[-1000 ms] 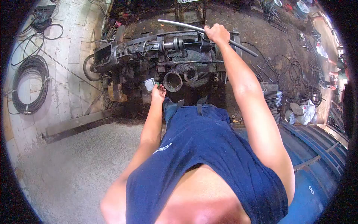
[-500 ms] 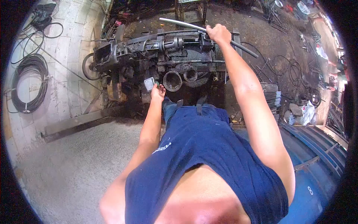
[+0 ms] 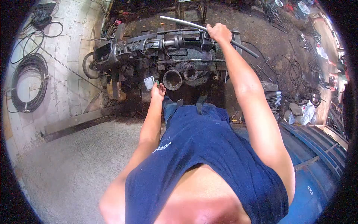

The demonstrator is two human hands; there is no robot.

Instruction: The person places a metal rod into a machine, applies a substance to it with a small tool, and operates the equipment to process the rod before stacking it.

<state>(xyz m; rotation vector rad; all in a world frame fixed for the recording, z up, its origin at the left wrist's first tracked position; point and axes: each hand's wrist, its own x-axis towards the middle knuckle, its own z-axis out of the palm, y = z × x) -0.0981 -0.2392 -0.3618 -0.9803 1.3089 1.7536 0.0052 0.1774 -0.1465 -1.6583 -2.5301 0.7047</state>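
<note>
My right hand [image 3: 219, 32] is stretched forward and closed around a long bent grey metal rod [image 3: 182, 22] that lies across the top of a dark greasy machine [image 3: 164, 56]. My left hand [image 3: 158, 91] hangs lower, at the machine's near side, with its fingers on a small grey box with a green part [image 3: 150, 83]. A round open pipe mouth [image 3: 172, 79] sits just right of that hand. My blue shirt fills the lower middle of the view.
Coiled black cable [image 3: 28, 84] lies on the tiled floor at left. A steel beam [image 3: 74, 121] runs along the edge of a gravel patch. Wire loops [image 3: 294, 71], stacked metal strips [image 3: 272, 99] and scrap cover the dirt floor at right. A blue metal surface [image 3: 317, 164] lies at lower right.
Almost nothing differs: both hands keep their holds; the rod and my right hand sit slightly higher in the view, by a small head shift.
</note>
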